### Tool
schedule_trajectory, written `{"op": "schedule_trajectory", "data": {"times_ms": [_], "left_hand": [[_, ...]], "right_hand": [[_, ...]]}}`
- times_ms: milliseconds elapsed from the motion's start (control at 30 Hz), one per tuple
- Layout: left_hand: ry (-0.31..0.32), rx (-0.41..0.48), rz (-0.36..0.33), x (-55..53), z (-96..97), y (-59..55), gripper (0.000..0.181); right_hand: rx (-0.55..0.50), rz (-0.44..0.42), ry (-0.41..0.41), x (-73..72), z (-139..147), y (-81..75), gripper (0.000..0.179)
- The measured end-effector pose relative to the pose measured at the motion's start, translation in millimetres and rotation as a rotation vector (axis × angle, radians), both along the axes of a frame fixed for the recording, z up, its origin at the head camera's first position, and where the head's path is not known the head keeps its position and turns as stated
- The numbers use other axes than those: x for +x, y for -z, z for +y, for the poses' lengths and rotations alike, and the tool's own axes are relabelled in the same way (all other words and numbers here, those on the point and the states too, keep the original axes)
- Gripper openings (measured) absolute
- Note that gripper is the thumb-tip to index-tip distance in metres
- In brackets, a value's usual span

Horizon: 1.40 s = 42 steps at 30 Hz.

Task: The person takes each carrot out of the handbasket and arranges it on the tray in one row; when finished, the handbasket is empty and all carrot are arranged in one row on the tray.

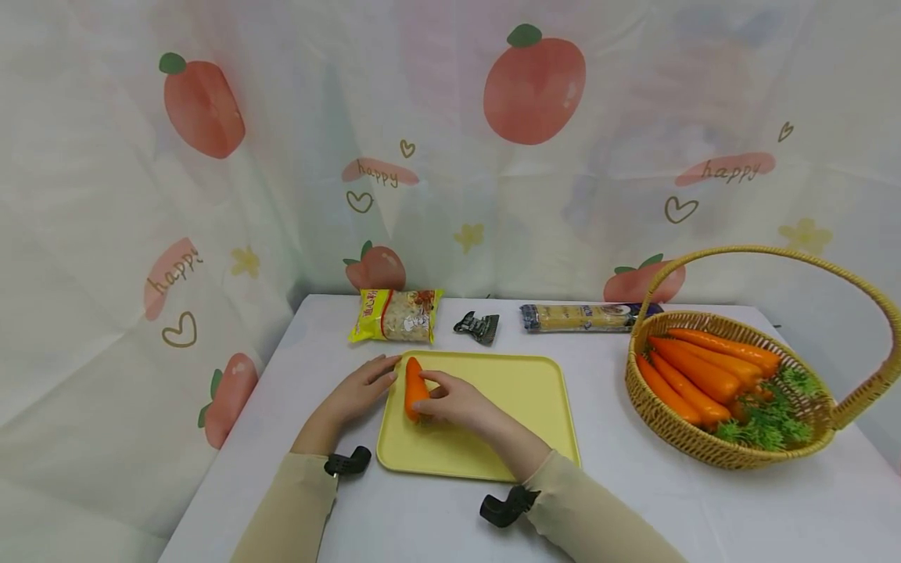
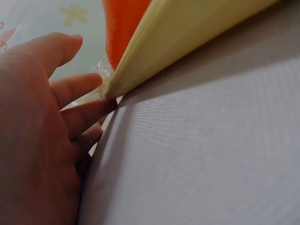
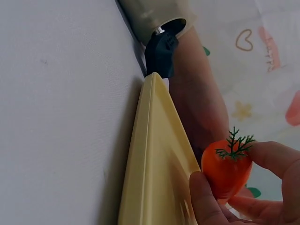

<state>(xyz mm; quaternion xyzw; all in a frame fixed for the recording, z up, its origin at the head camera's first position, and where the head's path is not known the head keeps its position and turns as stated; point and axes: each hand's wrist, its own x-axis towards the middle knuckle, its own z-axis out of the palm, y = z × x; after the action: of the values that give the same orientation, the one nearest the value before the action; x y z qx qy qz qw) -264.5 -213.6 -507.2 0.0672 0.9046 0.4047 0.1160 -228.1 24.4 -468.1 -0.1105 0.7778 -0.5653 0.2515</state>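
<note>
The person's right hand (image 1: 454, 400) held 1 carrot (image 1: 414, 387), pinching it between thumb and fingers near its thick end. The carrot was at the left part of the yellow tray (image 1: 507, 414), its narrow tip toward the far edge and a green sprig at the near end, seen in the right wrist view. Whether its underside met the tray could not be told. The left hand (image 1: 359, 387) held nothing; its fingers were loosely extended and apart, with a fingertip touching the tray's left edge.

The tray sat on a white table (image 1: 415, 524). Beyond it lay 3 packets: a yellow bag (image 1: 401, 315) at the left, a small dark packet (image 1: 479, 327) beside it, and a long packet (image 1: 584, 317) farther right, partly behind the basket handle. To the right of the tray, well apart from it, stood a wicker basket (image 1: 732, 453) holding several more carrots (image 1: 697, 375) and green leaves (image 1: 767, 426). A fruit-print cloth (image 1: 450, 78) hung behind everything.
</note>
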Motion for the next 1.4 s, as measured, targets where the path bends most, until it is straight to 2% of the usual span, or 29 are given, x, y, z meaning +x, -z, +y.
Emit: {"op": "schedule_trajectory", "data": {"times_ms": [167,433,567,1133,1400], "left_hand": [[0.015,0.003,0.020,1.0,-0.2,0.0,0.051],[0.093,0.022,0.091,2.9,-1.6,-2.9,0.047],[0.107,0.022,0.107,2.1,-1.4,-1.8,0.045],[0.098,0.018,0.083,2.7,-1.4,-1.5,0.046],[0.095,0.013,0.073,4.3,-1.1,-3.5,0.048]], "right_hand": [[0.009,-0.003,-0.025,-2.0,-8.7,3.2,0.073],[0.038,-0.004,-0.047,0.5,-16.0,5.8,0.078],[0.034,-0.020,-0.057,2.5,-17.7,5.1,0.081],[0.012,-0.025,-0.082,1.4,-17.8,5.4,0.078],[0.035,-0.031,-0.148,0.9,-9.3,-0.6,0.075]]}}
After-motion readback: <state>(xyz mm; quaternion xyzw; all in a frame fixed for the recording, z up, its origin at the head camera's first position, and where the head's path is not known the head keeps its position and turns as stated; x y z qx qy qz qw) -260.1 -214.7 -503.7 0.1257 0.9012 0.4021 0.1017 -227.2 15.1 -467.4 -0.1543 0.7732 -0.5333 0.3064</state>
